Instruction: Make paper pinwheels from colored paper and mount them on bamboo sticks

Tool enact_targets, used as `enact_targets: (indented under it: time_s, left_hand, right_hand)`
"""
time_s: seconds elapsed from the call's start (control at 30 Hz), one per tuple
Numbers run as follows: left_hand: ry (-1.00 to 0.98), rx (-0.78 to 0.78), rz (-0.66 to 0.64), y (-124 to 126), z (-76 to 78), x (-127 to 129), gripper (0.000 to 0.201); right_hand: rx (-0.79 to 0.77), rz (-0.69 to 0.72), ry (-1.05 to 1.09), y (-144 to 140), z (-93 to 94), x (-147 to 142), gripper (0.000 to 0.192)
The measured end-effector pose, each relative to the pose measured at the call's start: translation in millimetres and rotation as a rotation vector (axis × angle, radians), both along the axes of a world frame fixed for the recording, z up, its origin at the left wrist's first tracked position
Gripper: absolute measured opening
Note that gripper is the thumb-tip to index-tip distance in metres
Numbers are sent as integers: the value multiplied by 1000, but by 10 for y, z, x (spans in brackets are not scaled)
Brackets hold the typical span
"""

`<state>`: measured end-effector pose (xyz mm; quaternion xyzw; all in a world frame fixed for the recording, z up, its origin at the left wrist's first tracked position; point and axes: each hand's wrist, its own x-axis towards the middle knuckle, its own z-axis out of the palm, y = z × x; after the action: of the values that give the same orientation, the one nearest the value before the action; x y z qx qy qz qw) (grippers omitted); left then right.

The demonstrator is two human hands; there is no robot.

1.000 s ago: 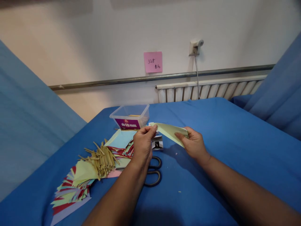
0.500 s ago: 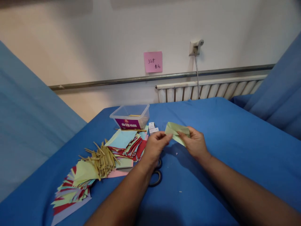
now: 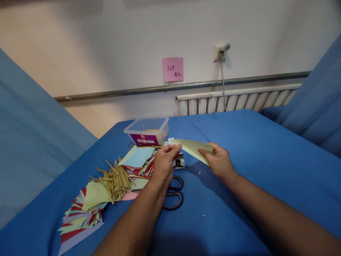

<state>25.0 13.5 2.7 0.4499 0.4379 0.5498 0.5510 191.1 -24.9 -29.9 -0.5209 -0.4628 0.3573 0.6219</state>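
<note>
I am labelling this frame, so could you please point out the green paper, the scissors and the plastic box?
green paper (image 3: 194, 147), head view, on its flat middle between the hands.
scissors (image 3: 174, 199), head view, on the black handle loops.
plastic box (image 3: 147, 132), head view, on its front wall.

plastic box (image 3: 147, 131) | sticks (image 3: 117, 179) | scissors (image 3: 174, 195) | pink note (image 3: 172, 69)

Pale green paper triangle (image 3: 195, 148), blue tablecloth (image 3: 239, 149), black scissors (image 3: 174, 195), tan sticks (image 3: 117, 179), clear tub (image 3: 147, 132) with purple label, pink sticky note (image 3: 172, 69), red, green, light-blue paper stack (image 3: 87, 209).
</note>
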Motion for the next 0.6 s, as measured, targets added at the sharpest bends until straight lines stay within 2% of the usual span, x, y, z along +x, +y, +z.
enact_targets:
  time_s: [0.17,0.23,0.27,0.33,0.37,0.43,0.5,0.6]
  left_hand:
    - [-182,13,243,174,131,-165,27]
    - [-240,17,261,168,128,-162,27]
    - [-249,-1,209,143,113,-139,28]
    - [-184,-74,-5,60,64,-65,33]
    - [-103,-111,-134,11,37,-21,35]
    - [83,-119,-283,-80,-7,58,32]
    - [201,-99,-354,-140,-22,107,28]
    - [232,-89,-368,-166,-3,128,25]
  right_hand:
    - [-9,2,-39,10,-26,27,28]
    - [-3,-12,-29,28,-38,39,29]
    - [-5,-18,-25,38,-42,43,30]
    - [-6,-24,-24,53,-44,46,30]
    - [-2,-21,-26,56,-41,46,30]
    - [17,-4,-37,54,-28,48,29]
    - [32,29,-60,45,-11,57,26]
    - [36,79,-104,32,6,88,24]
